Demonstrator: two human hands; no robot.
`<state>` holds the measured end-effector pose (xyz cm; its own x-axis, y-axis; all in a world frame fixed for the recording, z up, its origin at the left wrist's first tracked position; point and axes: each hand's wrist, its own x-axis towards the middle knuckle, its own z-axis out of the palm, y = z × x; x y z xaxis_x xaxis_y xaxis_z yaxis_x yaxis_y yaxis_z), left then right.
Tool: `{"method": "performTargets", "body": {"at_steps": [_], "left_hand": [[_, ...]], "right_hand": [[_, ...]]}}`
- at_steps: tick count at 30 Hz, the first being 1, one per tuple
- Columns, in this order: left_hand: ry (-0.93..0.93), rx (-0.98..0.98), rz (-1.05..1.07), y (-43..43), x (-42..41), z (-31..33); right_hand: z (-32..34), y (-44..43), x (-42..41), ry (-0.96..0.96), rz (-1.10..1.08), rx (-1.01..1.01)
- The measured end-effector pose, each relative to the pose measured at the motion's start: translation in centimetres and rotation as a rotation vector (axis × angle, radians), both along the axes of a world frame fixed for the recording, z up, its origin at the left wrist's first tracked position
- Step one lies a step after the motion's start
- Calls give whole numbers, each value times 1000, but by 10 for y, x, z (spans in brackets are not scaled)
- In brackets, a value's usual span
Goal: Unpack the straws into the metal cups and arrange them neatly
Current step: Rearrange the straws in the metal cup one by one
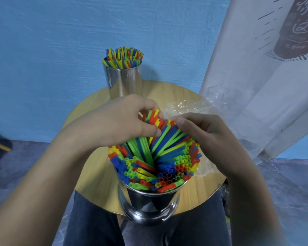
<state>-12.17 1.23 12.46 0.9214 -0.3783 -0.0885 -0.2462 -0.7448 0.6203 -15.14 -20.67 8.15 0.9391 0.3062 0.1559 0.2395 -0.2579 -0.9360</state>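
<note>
A metal cup point(149, 203) stands at the near edge of the round wooden table point(89, 176), packed with coloured straws point(155, 167). Some of its straws lean away from me in a bundle. My left hand point(121, 121) grips the top of that leaning bundle with curled fingers and thumb. My right hand point(203, 137) pinches the same bundle from the right side. A second metal cup point(124, 80) stands at the table's far edge, filled with upright straws point(123, 57).
Crumpled clear plastic wrapping point(188, 107) lies on the table's right side, behind my right hand. A white printed banner point(267, 71) leans against the blue wall at right. My knees sit under the near table edge.
</note>
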Motion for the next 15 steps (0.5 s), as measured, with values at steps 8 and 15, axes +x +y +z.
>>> {"method": "performTargets", "body": {"at_steps": [8, 15], "left_hand": [[-36, -147, -3, -1, 3, -8], [-12, -184, -20, 0, 3, -8]], "right_hand": [[1, 2, 0, 9, 6, 57], [-1, 2, 0, 0, -7, 67]]}}
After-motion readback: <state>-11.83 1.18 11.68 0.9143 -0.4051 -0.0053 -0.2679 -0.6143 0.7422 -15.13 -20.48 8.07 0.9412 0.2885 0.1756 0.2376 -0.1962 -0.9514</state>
